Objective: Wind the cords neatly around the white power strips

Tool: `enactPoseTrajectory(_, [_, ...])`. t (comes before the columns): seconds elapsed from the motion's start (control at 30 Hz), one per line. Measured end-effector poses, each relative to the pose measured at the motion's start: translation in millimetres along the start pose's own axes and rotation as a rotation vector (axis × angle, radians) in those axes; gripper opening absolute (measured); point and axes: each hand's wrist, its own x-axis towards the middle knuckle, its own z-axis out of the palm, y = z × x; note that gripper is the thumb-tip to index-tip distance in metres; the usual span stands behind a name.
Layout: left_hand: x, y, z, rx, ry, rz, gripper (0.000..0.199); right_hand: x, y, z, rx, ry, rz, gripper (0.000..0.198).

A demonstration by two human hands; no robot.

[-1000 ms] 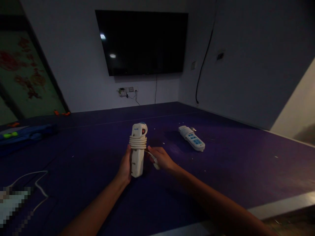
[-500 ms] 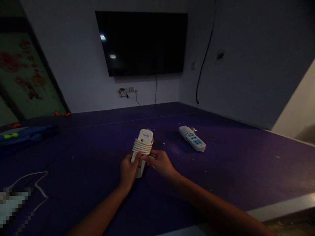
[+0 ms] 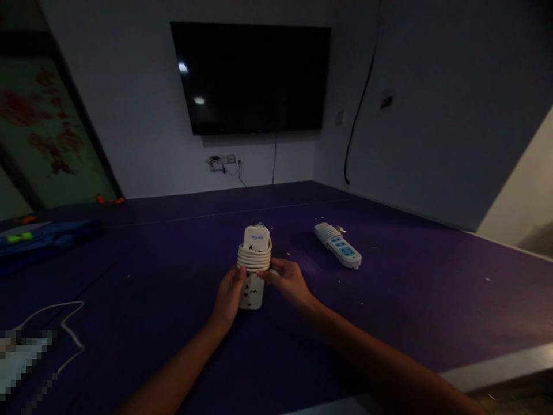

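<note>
A white power strip (image 3: 253, 292) marked PHILIPS is held upright before me, its socket face toward me. Its white cord (image 3: 254, 259) is wound in several turns round the middle. My left hand (image 3: 230, 294) grips the strip's left edge, thumb just under the coils. From the right, my right hand (image 3: 289, 281) pinches at the lower coils, thumb across the front; what exactly lies between its fingers is partly hidden. Farther right, a second white power strip (image 3: 341, 246) with blue socket panels lies on the purple surface, its cord wrapped round its far end.
The purple surface (image 3: 173, 346) carries small white scraps. At left lie a blue cloth (image 3: 56, 237) and a thin white cable (image 3: 71, 328). A dark television (image 3: 259, 80) hangs on the back wall above wall sockets (image 3: 224, 161). A pale edge (image 3: 501, 369) runs along the lower right.
The held strip has turned from a slant to nearly straight, so its lower sockets show. My right hand has shifted slightly right and up along the coils.
</note>
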Motion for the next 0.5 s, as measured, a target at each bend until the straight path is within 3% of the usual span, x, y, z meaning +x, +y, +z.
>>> enactPoseTrajectory(0.2, [2, -7, 1, -0.035, -0.098, 0.029, 0.050, 1, -1, -5, -0.019, -0.034, -0.080, 0.030])
enactPoseTrajectory(0.3, [2, -9, 1, 0.019, -0.104, 0.039, 0.052, 2, 1, -8, -0.114, 0.034, -0.087, 0.029])
enactPoseTrajectory(0.43, [1, -10, 1, 0.111, -0.038, 0.104, 0.049, 7, 11, -11, -0.224, 0.205, -0.007, 0.035])
enactPoseTrajectory(0.5, [2, -11, -1, 0.169, 0.017, 0.146, 0.051, 10, 18, -13, -0.226, 0.213, 0.077, 0.037])
